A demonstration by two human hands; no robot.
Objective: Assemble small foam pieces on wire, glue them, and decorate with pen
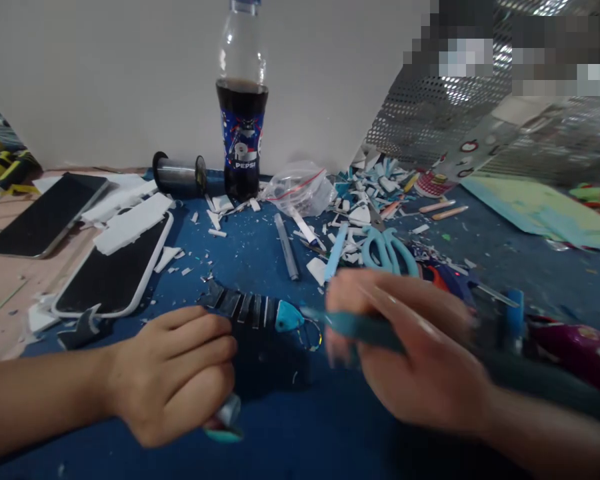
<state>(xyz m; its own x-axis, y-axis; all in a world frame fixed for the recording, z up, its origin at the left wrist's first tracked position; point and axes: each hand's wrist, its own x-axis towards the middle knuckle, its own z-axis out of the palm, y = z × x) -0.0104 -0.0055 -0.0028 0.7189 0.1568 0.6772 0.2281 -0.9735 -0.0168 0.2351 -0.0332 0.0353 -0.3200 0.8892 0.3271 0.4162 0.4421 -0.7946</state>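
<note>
A small jointed fish [260, 310] lies on the blue work surface, with a teal head, dark segments and a metal ring [311, 335] at its nose. My left hand [180, 373] is closed just left of and below it, gripping a small grey cylinder with a teal end [225, 420], like a marker cap; the fingers hide the rest. To the fish's right, my right hand [405, 347] is closed round a teal marker [365, 328], which points left toward the fish's head. Motion blur smears this hand and the marker's tip.
Behind stand a Pepsi bottle [243, 133] and a spool [180, 175]. Two phones [45, 213] lie left, one under white scraps. Teal scissors [387, 250], a grey tube [287, 247], a plastic bag [300, 190] and many offcuts [375, 187] lie beyond the hands. A glue gun [575, 347] lies right.
</note>
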